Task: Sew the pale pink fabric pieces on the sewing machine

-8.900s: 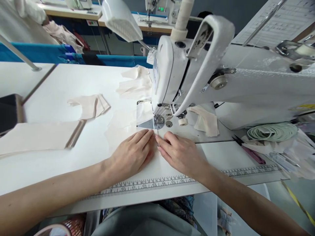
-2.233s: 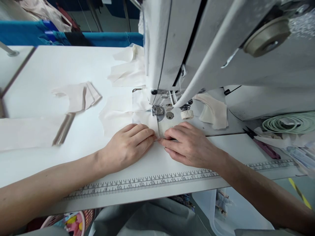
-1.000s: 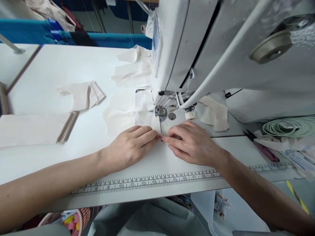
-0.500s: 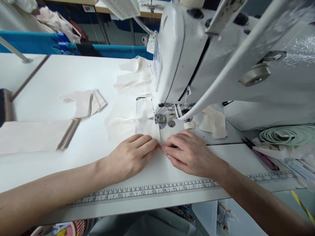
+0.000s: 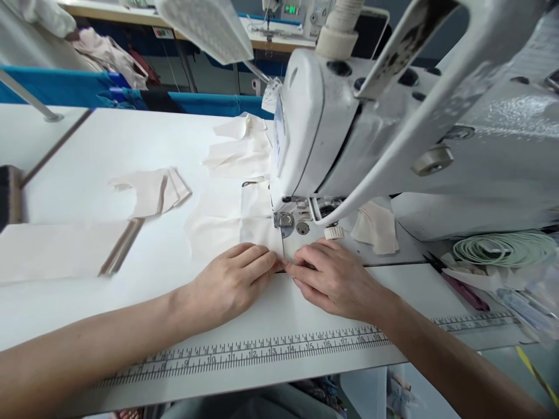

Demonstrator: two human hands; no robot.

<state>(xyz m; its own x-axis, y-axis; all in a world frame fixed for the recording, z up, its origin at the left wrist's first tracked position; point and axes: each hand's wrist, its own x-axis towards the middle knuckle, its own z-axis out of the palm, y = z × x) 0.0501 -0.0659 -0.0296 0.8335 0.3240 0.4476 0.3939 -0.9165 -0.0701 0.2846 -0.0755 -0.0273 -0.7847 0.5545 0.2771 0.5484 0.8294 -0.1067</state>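
Along the near edge of my worktop (image 5: 157,145), the ruler (image 5: 253,353) reads 10 to 18; the green display (image 5: 290,9) on the far machine (image 5: 321,11) I cannot make out.

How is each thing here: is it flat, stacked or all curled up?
Fabric by the presser foot: spread out, creased
Left hand: fingers bent, on the fabric
Right hand: fingers bent, at the fabric's edge
Long fabric pieces: stacked
Green cord: coiled
Purple-handled snips: lying flat, blades unclear

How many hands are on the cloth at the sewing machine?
2: the left hand, over the near edge of the cloth, and the right hand, fingertips at its near right corner. Some fingers are partly hidden.
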